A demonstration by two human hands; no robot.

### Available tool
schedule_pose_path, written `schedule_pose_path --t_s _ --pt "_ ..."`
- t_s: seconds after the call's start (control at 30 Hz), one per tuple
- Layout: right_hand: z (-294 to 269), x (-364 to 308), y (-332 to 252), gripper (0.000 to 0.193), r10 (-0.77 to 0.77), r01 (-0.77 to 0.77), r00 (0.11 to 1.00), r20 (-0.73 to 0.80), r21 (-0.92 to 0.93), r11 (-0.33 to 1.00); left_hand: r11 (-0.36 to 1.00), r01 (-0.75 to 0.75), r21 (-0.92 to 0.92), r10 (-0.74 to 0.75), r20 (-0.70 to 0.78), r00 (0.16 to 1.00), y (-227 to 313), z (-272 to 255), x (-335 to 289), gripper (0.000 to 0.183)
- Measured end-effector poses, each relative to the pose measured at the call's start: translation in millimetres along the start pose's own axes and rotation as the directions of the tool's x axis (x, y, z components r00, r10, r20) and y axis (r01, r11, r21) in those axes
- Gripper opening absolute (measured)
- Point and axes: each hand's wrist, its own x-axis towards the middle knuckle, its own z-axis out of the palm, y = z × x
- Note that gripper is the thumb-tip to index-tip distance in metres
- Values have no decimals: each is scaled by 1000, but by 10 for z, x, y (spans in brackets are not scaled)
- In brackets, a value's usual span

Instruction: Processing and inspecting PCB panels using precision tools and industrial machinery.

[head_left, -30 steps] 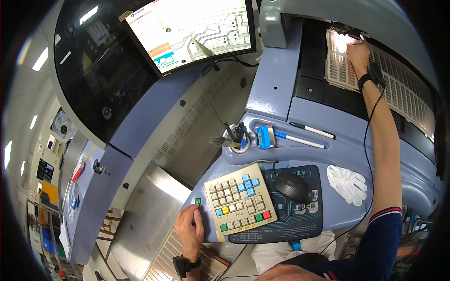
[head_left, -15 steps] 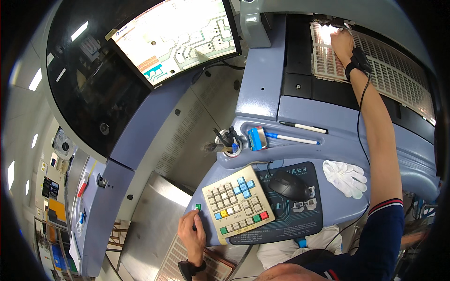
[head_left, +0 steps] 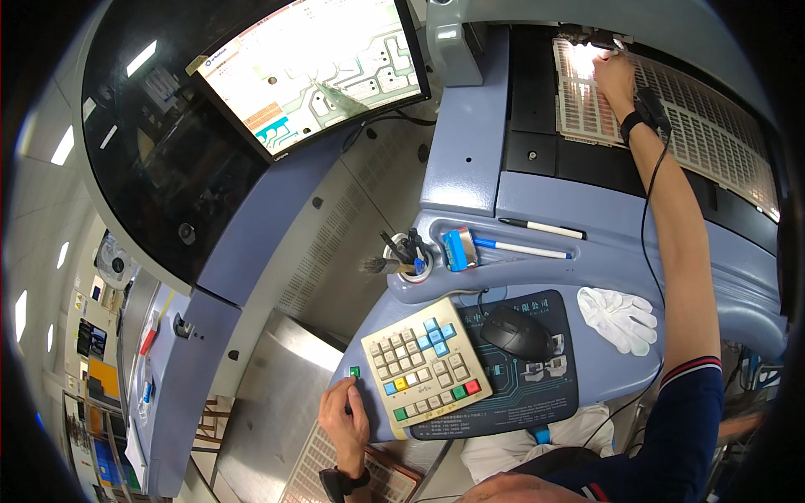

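My right hand (head_left: 616, 77) reaches far forward over a perforated, grid-patterned panel (head_left: 579, 113) on the machine bed. Its fingers are bent together under a bright light, and whatever they grip is too small to make out. On the monitor (head_left: 335, 50), a magnified circuit pattern appears with a pointed grey-green shape over it. My left hand (head_left: 344, 419) rests at the left edge of the console, fingers loosely apart and holding nothing. Its fingertips lie just below a small green button (head_left: 355, 372). Beside it sits a beige keypad (head_left: 423, 360) with coloured keys.
A black mouse (head_left: 517, 333) lies on a dark printed mouse pad (head_left: 537, 394). White glove (head_left: 618, 320), two pens (head_left: 524, 248), a small blue box (head_left: 459, 249) and a cup (head_left: 409, 261) of brushes are on the console. A cable (head_left: 644, 218) runs along my right arm.
On the monitor the pointed shape has reached further up and left across the pattern. My right hand has shifted very slightly; my left hand stays nearly in place.
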Motion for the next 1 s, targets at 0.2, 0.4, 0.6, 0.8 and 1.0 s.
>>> schedule_pose_path --t_s 0.2,0.4,0.6,0.8,1.0 --pt "-10 -31 -44 27 0 1 999 -40 27 1000 1000 14 9 -14 6 1000 8 -9 -3 17" --pt "127 -3 84 26 -95 96 990 -108 12 995 1000 11 17 -12 10 1000 3 -5 -3 17" --pt "247 23 95 26 -133 130 980 -151 -28 991 1000 14 20 -14 10 1000 13 -7 -1 17" --pt "189 98 346 25 -112 113 993 -34 12 994 1000 13 -1 -13 11 1000 29 -4 2 17" --pt "-125 -6 -28 22 169 -190 974 154 131 973 1000 26 16 -26 9 1000 27 -27 -11 16"
